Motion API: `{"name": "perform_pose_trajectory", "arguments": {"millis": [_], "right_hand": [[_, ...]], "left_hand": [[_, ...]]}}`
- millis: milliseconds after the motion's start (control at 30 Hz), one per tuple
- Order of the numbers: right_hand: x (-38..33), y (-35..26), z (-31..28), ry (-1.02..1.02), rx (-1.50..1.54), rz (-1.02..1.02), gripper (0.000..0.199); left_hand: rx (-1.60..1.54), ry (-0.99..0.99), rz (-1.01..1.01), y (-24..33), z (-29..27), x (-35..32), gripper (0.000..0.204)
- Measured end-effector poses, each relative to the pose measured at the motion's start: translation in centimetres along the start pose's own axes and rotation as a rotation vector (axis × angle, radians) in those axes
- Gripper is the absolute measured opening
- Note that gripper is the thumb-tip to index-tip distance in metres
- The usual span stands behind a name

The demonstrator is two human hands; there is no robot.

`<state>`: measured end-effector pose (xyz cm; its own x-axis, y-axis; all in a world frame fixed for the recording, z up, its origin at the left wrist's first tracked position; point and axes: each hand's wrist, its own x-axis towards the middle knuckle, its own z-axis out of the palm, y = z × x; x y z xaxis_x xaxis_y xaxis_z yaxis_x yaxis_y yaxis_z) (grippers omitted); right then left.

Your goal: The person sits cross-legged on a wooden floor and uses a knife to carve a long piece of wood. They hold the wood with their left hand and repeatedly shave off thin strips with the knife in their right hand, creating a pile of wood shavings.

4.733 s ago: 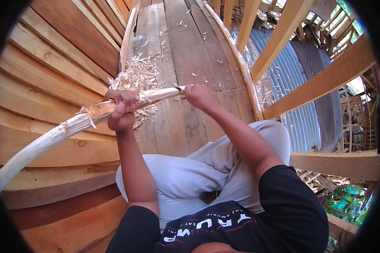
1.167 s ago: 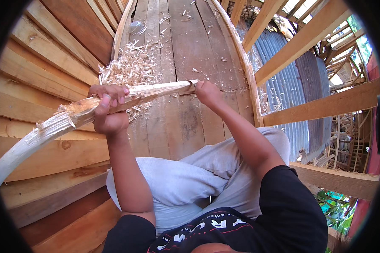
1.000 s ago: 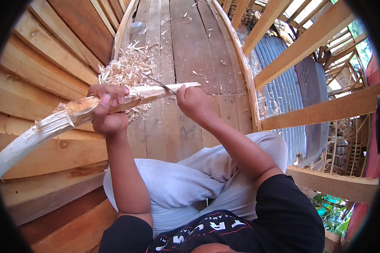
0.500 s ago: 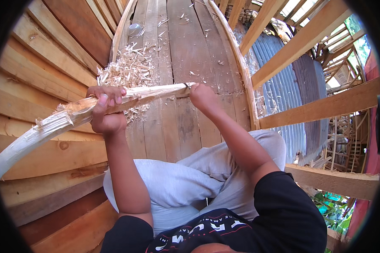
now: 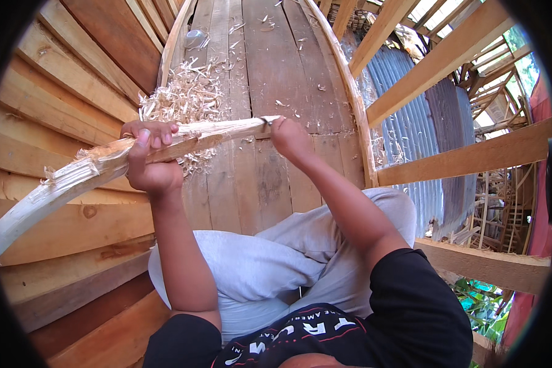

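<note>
The right grip (image 5: 290, 138) hides part of the knife (image 5: 267, 121); the view's left rim crops the pole (image 5: 107, 161).

My L hand (image 5: 146, 174)'s curled in a grip, L forearm (image 5: 181, 257) reaching fwd; R hand (image 5: 291, 138)'s fisted, R forearm (image 5: 334, 190) angled inward.

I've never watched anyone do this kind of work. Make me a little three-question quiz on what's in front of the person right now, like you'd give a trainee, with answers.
1. Multiple choice: what does the left hand grip?
a) a clear container
b) a pale wooden pole
c) a corrugated metal sheet

2. True or false: the pile of wood shavings lies on the person's lap.

3. Fill in: a dark blade, partly hidden, shows beside the ____ hand.

Key:
1. b
2. False; the pile of wood shavings is on the plank floor.
3. Right; the right hand is at the pole's narrow end.
</note>
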<state>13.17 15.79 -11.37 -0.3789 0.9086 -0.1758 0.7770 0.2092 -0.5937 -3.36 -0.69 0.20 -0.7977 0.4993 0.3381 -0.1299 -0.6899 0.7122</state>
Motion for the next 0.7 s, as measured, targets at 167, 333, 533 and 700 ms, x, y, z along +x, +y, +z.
{"name": "perform_pose_trajectory", "arguments": {"millis": [167, 333, 533, 700], "right_hand": [[-0.6, -0.1, 0.5, -0.079, -0.060, -0.117, 0.055], [-0.8, -0.4, 1.3, -0.102, 0.028, -0.234, 0.053], [-1.0, -1.0, 1.2, -0.196, 0.039, -0.254, 0.053], [1.9, 2.9, 1.2, -0.177, -0.030, -0.090, 0.056]], "left_hand": [[0.009, 0.086, 0.007, 0.1, 0.2, 0.1, 0.014], [0.012, 0.172, -0.023, -0.2, 0.5, -0.3, 0.014], [0.005, 0.207, -0.018, 0.0, 0.1, -0.3, 0.012], [0.016, 0.267, -0.027, -0.2, 1.4, -0.2, 0.012]]}}
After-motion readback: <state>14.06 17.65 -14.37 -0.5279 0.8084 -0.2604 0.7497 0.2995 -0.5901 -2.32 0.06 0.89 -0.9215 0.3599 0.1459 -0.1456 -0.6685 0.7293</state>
